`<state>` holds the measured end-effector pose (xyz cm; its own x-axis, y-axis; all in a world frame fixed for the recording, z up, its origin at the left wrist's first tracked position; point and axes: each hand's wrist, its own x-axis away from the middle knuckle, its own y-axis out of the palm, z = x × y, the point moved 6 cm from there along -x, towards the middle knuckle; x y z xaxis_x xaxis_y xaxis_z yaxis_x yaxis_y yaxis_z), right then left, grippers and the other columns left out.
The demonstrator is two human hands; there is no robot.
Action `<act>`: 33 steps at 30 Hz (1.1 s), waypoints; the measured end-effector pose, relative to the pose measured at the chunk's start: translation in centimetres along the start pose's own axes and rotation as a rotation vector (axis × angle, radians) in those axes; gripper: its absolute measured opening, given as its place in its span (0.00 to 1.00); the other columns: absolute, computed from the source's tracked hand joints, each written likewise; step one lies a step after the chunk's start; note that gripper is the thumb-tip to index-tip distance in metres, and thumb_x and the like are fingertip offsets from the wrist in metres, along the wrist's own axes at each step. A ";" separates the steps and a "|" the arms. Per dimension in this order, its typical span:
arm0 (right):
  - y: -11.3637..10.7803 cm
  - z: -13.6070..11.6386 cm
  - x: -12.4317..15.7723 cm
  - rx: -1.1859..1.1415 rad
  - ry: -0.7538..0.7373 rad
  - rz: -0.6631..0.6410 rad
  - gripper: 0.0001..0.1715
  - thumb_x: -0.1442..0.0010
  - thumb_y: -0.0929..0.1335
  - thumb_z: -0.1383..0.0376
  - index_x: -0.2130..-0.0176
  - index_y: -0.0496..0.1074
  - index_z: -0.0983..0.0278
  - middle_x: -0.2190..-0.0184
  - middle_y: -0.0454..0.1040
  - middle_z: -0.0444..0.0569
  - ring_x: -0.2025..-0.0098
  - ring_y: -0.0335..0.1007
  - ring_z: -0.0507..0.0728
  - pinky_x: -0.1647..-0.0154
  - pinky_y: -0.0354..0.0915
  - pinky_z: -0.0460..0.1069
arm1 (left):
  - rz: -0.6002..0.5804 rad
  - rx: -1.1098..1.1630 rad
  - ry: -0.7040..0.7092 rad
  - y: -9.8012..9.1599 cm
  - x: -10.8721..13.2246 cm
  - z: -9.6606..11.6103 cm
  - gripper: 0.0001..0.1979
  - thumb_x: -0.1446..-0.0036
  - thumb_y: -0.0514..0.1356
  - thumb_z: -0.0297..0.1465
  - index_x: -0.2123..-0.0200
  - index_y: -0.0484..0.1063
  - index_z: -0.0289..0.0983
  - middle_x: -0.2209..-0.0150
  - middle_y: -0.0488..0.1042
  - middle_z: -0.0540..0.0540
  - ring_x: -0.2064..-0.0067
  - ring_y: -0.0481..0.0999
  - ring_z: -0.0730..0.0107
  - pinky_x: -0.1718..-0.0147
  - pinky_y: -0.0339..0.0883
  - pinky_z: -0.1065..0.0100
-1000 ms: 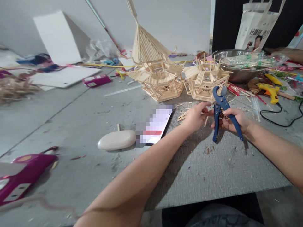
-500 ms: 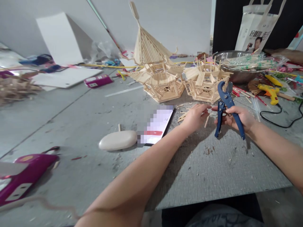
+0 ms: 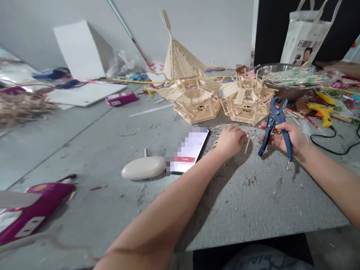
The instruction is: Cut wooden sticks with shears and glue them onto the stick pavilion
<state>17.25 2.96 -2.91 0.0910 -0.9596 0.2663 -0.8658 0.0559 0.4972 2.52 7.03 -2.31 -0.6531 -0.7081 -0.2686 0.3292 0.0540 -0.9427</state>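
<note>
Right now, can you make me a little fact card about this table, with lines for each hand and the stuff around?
Left hand: beside a short stick; can't tell if it holds anything
Right hand: holds blue cutters, handles spread apart
Stick models: tall one with pointed roof; shorter one to its right
Phone: screen lit, white oval object at its left
Far right: yellow glue gun

Muted light, soft shadows, left edge blurred and stretched
</note>
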 end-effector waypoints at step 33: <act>0.4 3.1 -0.8 -0.152 0.110 -0.029 0.14 0.56 0.59 0.69 0.67 0.67 0.66 0.79 0.72 0.47 0.71 0.72 0.60 0.64 0.66 0.57 | -0.149 -0.112 0.148 1.4 1.0 1.3 0.18 0.43 0.46 0.30 0.51 0.66 0.40 0.46 0.66 0.45 0.43 0.57 0.51 0.49 0.49 0.43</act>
<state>15.29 2.93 -5.52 0.1754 -0.9261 0.3341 -0.7787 0.0772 0.6227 3.26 5.50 -3.65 -0.7844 -0.6035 -0.1431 0.1492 0.0403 -0.9880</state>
